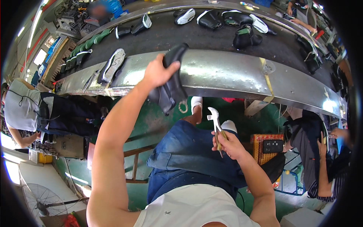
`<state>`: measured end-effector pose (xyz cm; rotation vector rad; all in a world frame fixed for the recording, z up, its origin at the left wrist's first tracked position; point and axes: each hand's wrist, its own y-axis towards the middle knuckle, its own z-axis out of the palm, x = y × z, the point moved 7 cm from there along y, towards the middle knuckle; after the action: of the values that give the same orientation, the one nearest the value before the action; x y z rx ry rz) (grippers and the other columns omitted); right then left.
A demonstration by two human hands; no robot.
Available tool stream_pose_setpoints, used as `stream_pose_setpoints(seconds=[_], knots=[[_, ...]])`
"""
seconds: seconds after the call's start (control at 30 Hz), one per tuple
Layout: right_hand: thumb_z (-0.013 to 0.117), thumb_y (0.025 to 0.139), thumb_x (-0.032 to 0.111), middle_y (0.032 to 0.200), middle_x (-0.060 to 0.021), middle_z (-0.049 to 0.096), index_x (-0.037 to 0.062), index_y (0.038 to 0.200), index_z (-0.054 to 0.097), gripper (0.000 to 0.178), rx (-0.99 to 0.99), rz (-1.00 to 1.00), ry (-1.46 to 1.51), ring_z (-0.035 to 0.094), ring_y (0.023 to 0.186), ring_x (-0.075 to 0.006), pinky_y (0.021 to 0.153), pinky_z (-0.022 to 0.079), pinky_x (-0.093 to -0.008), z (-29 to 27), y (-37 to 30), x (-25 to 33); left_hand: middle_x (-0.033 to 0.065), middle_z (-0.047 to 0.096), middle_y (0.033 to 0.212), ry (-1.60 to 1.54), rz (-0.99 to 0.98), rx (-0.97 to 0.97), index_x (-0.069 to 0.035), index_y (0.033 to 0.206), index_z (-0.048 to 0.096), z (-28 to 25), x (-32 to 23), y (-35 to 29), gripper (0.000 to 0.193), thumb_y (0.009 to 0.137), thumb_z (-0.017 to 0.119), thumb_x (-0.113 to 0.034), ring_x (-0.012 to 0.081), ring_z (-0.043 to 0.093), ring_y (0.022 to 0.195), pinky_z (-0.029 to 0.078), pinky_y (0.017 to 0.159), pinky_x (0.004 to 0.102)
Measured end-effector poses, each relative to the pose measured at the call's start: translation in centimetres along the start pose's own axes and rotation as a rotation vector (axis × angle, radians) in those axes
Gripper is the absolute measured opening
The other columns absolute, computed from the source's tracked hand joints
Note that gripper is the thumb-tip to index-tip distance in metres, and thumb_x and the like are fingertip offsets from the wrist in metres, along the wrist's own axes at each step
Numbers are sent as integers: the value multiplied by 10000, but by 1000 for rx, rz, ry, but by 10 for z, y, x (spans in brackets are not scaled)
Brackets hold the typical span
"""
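In the head view, I am noting a small clear dish (269, 67) sitting on the metal ledge (223, 70); I am not making out its contents. At lower left, a brown box (51, 221) is showing a red item (72, 220) inside. The left hand (160, 72) is gripping a black boot (174, 85), fingers and thumb closing around it, and is holding it over the ledge's near edge. The right hand (230, 144) is wrapping around the yellowish handles of silver-headed pincers (214, 117), their head pointing away from the body, well apart from the boot. Beyond the ledge, black-and-white shoes (141, 24) are lying on the dark work surface (159, 39)
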<state>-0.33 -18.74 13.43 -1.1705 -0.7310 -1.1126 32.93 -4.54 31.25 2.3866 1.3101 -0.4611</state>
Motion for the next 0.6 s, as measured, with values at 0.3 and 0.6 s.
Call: stream_pose_setpoints(seconds=[0.3, 0.6], knots=[[605, 1004, 536, 1324, -89, 641, 39, 1441, 517, 667, 203, 95, 92, 637, 1154, -195, 998, 516, -363, 12, 57, -21, 115, 555, 1401, 295, 1419, 143, -123, 1342, 603, 71, -90, -238, 597, 807, 732, -356, 305, 484, 1363, 313, 1185, 571], [738, 956, 273, 1213, -93, 668, -22, 1329, 542, 515, -58, 41, -68, 624, 1099, -188, 993, 493, -344, 58, 70, -106, 246, 363, 1568, -456, 2, 102, -31, 1537, 371, 121, 85, -228, 996, 751, 886, -360, 400, 317, 1480, 253, 1226, 486]])
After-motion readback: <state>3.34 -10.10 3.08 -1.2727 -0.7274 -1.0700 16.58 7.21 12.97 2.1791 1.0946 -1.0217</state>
